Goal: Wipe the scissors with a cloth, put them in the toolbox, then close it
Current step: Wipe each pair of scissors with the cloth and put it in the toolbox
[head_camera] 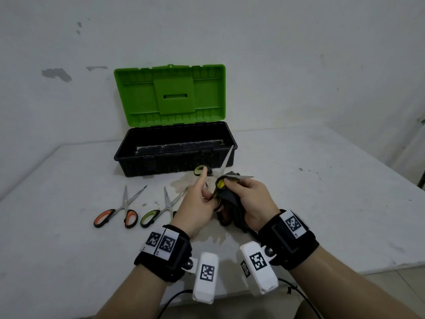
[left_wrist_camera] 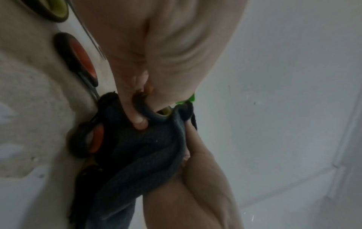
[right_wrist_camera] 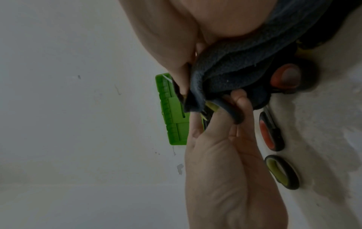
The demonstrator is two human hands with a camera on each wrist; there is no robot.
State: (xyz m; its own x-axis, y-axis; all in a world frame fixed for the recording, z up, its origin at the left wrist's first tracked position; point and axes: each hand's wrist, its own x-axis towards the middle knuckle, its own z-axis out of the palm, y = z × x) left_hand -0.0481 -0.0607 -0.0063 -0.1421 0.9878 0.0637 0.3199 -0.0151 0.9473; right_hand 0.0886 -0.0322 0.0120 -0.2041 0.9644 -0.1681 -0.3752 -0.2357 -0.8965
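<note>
My left hand grips a pair of yellow-green-handled scissors by one handle ring, with the index finger stretched over the other ring. The blades stand spread apart, one pointing up toward the toolbox, the other to the right. My right hand pinches a dark cloth around the scissors near the pivot and yellow handle. The cloth hangs down between both hands. The black toolbox stands just behind, with its green lid upright and open.
Two more pairs lie on the white table to the left of my hands: orange-handled scissors and green-handled scissors, blades pointing away. A brownish stain marks the table in front of the toolbox. A wall stands close behind.
</note>
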